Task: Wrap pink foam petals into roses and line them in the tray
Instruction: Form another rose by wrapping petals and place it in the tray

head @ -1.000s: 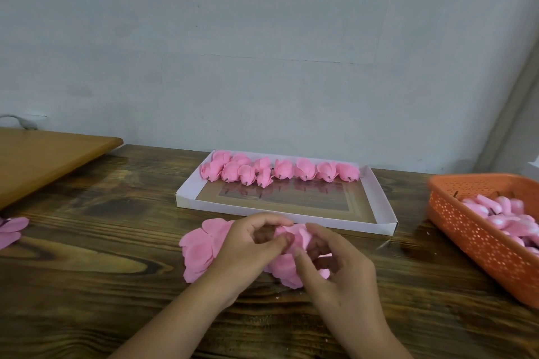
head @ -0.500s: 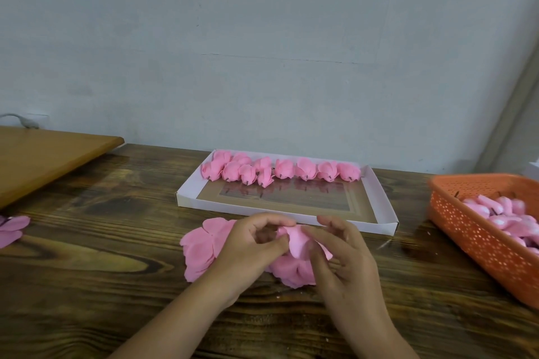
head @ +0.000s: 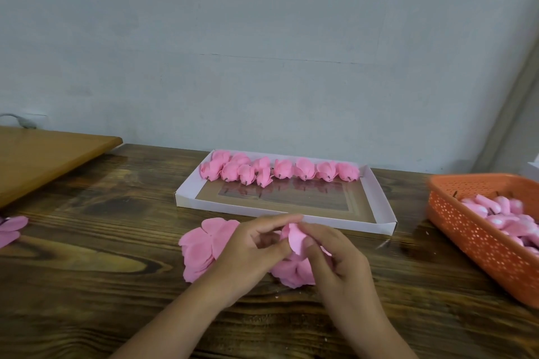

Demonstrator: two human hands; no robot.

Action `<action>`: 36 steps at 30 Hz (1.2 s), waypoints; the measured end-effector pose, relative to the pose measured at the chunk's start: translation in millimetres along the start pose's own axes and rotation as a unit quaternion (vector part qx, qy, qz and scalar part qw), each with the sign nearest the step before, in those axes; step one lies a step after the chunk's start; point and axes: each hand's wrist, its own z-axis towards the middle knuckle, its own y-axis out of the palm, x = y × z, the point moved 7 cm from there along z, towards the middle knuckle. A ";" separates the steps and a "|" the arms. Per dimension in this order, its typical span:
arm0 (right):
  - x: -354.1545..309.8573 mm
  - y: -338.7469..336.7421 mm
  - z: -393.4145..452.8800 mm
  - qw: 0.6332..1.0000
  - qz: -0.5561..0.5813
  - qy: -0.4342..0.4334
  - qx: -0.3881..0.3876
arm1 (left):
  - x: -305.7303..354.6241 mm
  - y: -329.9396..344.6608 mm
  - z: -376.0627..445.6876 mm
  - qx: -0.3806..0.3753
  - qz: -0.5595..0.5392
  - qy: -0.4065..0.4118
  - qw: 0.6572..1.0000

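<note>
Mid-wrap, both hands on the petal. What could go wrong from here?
1. Both the left hand and right hand pinch one thin foam petal; it may crease or unroll if either grip slips.
2. The loose petal pile lies under the left wrist and could get dragged or scattered.
3. The roses crowd the left end of the tray; placing another there could topple them.

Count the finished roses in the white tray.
About 10 roses, all along the far wall of the tray: four spaced singly on the right, six bunched at the left, where overlap may hide more.
</note>
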 end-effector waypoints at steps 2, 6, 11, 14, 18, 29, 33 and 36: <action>3.7 -0.5 0.4 1.000 0.017 0.020 -0.001 | -0.9 -0.1 0.2 0.000 0.016 0.005 1.000; 7.7 1.3 -0.9 0.998 0.054 0.041 -0.013 | -1.5 -2.0 1.0 0.004 0.017 0.010 1.000; 10.0 2.8 -0.1 0.995 0.076 0.063 -0.017 | -7.5 -1.5 2.1 -0.012 0.027 -0.010 1.000; 13.6 2.1 -0.1 0.994 0.081 0.077 -0.014 | -8.8 0.3 1.9 -0.014 0.023 -0.017 0.999; 20.0 1.9 -0.8 0.990 0.091 0.103 -0.018 | -7.8 -0.1 0.5 -0.022 0.034 -0.020 0.999; 20.2 0.0 0.4 0.990 0.093 0.101 -0.035 | -13.0 -6.0 2.2 0.004 0.049 -0.048 0.998; 17.8 -8.2 0.6 0.992 0.089 0.089 0.004 | -22.0 -19.7 7.4 0.061 0.009 -0.084 0.995; 13.3 -12.4 1.8 0.996 0.054 0.072 0.025 | -27.0 -24.0 9.6 0.084 -0.065 -0.107 0.989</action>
